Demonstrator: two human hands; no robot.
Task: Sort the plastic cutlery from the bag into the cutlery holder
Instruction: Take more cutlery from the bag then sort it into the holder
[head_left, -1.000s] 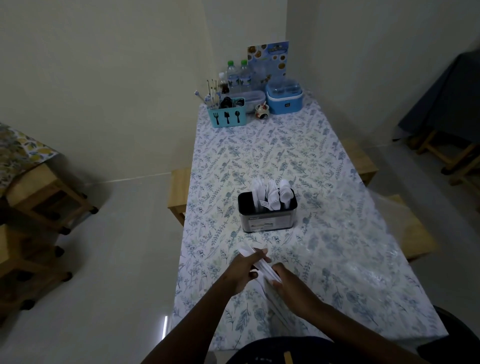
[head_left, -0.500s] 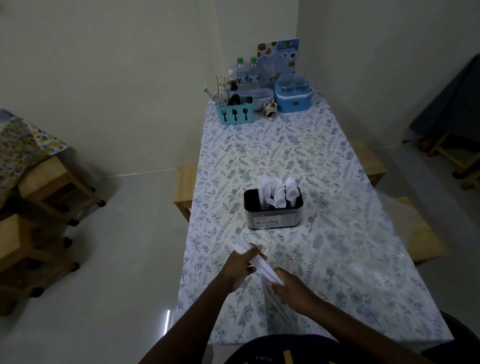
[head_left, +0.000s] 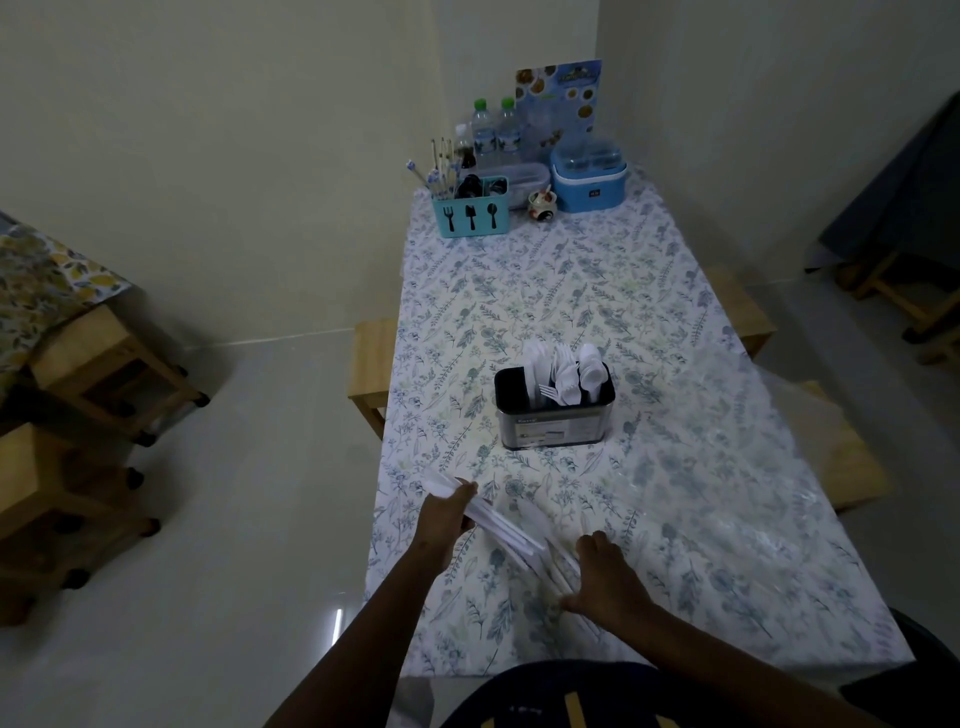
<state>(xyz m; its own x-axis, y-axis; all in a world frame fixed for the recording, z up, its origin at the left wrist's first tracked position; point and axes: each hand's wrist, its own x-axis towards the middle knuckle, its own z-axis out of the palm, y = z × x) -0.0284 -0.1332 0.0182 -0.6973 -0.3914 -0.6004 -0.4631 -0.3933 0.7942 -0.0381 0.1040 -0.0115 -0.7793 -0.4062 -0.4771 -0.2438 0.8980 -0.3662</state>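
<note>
White plastic, right up close: the left hand (head_left: 445, 515) has its fingers curled round a bundle of cutlery (head_left: 498, 525), gripping it near the far end and holding it just above the bench (head_left: 727, 519). The bundle's long axis runs on a diagonal, one end poking out far-left past the knuckles and the other trailing near-right toward the other hand. Which end is handles I can't tell in this light. Beside it, the right hand (head_left: 608, 579) lies flat with fingers loosely spread, pressing on the clear bag (head_left: 558, 564), where more pale pieces seem to lie. Further up the bench stands the cutlery holder (head_left: 553, 418), upright, already bristling with white forks in the middle, spoons on the right and flatter pieces to their left. Here's the danger as I see it: that bundle is gripped off-centre, so the long free end could fan out or slide loose on the way over. Carried in at this slant, it could also snag the pieces already standing up, or nudge the holder itself. A mixed bundle would also land in the wrong slot. Way at the back sit a teal caddy (head_left: 470, 214), water bottles (head_left: 493, 132) and a blue container (head_left: 589, 176).
</note>
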